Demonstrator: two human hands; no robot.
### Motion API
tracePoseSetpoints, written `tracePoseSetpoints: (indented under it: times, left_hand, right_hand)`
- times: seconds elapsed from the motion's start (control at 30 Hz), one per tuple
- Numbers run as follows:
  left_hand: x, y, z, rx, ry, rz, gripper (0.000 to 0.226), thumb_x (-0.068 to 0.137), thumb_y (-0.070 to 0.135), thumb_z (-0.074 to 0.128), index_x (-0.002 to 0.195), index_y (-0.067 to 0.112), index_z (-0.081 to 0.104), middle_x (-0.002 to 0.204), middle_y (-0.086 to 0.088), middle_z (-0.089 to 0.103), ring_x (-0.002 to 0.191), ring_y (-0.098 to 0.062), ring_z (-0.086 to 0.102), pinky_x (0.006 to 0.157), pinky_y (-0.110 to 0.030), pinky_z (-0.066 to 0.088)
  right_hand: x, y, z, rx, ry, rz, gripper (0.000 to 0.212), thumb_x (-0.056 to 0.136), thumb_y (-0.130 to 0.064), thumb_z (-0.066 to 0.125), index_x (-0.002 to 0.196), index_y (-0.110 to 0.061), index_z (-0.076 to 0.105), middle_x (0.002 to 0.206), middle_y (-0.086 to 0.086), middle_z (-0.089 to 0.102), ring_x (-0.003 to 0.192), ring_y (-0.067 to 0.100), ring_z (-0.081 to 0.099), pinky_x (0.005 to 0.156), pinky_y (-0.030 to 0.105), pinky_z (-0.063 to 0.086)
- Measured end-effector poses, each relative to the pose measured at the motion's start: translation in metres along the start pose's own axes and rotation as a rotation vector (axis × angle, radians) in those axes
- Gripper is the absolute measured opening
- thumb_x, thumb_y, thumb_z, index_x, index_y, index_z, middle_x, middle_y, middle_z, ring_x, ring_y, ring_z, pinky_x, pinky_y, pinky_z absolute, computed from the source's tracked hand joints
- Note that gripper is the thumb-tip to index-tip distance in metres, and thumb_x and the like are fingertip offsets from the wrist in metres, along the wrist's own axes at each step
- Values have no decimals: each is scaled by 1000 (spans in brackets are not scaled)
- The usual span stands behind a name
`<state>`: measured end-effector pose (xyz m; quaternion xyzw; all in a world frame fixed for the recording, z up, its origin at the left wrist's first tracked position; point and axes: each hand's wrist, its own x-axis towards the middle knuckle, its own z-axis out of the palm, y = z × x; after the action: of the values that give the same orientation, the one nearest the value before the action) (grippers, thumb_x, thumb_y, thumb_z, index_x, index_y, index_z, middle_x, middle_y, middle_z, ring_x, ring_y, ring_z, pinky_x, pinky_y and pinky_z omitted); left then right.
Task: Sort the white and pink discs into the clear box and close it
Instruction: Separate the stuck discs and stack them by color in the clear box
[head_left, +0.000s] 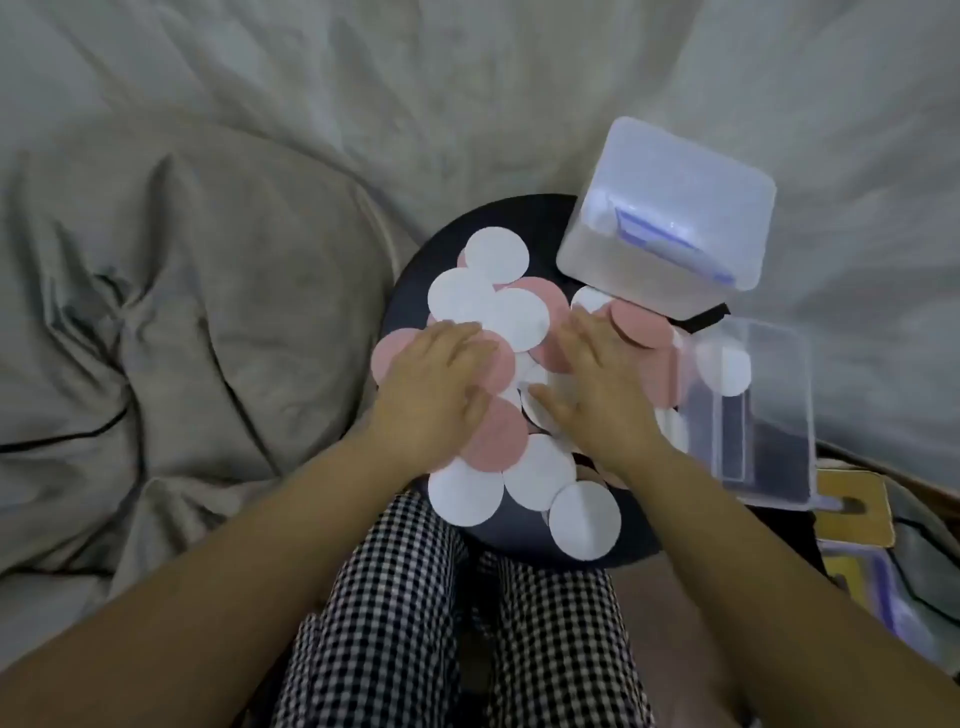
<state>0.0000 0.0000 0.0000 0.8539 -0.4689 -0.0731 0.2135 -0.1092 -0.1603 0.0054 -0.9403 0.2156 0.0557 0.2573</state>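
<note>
Head view, looking down. A dark round stool (415, 270) sits mid-frame with white discs (496, 257) and pink discs (496, 436) in a loose overlapping pile across its top. The left hand (441, 374) lies palm down at 9 o'clock of the pile, fingers straight and resting on pink and white discs, gripping nothing. The right hand (592, 379) lies palm down just right of pile centre, fingers straight and spread toward 12 o'clock, flat on the discs, also gripping nothing. The hands are near each other but not touching. The clear box (779, 364) is at 3 o'clock of the pile, on the stool's edge, with no lid on it. One white disc (723, 366) shows through its wall; cannot tell if it is inside or behind. A frosted plastic tub (670, 208) is at 1 o'clock, touching the stool's rim, with something blue inside. Checked trousers (415, 623) at 6 o'clock. Grey bedding (208, 260) all round, and a yellow item (852, 512) at 4 o'clock.
</note>
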Motion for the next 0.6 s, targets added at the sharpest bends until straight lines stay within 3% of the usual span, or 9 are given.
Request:
tracePoseSetpoints:
  times: [0.13, 0.2, 0.43, 0.5, 0.6]
  left_hand:
    - [-6, -9, 26, 58, 50, 43, 45, 75, 32, 48, 109, 8, 65, 117, -11, 63, 104, -26, 54, 87, -34, 45]
    - [-10, -14, 36, 42, 97, 64, 46, 77, 36, 48, 109, 8, 65, 117, -10, 63, 105, -24, 52, 89, -32, 39]
    - [-15, -25, 44, 77, 189, 142, 45, 84, 42, 46, 110, 12, 67, 117, -5, 66, 103, -27, 62, 89, -37, 46]
    - [-18, -28, 48, 91, 219, 173, 45, 86, 42, 45, 110, 11, 68, 116, -5, 66, 104, -26, 62, 90, -33, 46]
    - [-20, -30, 51, 85, 256, 227, 43, 86, 39, 47, 106, 8, 69, 113, -7, 68, 102, -25, 64, 91, -28, 41]
  right_hand:
    - [-1, 14, 28, -72, 72, -69, 74, 84, -53, 39, 141, -6, 35, 151, 11, 28, 140, 25, 22, 113, 34, 15]
    - [-3, 21, 38, -49, 147, -79, 73, 83, -55, 37, 138, -8, 41, 148, 10, 35, 138, 24, 27, 111, 31, 16]
    - [-4, 27, 51, -20, 382, -160, 64, 80, -54, 46, 131, -15, 52, 137, -5, 49, 128, 11, 38, 106, 26, 27]
    - [-7, 28, 51, -1, 393, -162, 60, 80, -54, 52, 130, -21, 53, 133, -16, 45, 127, 4, 33, 103, 21, 24]
    - [-11, 29, 48, 19, 392, -166, 51, 82, -41, 64, 129, -25, 54, 137, -16, 46, 128, 3, 37, 101, 15, 22]
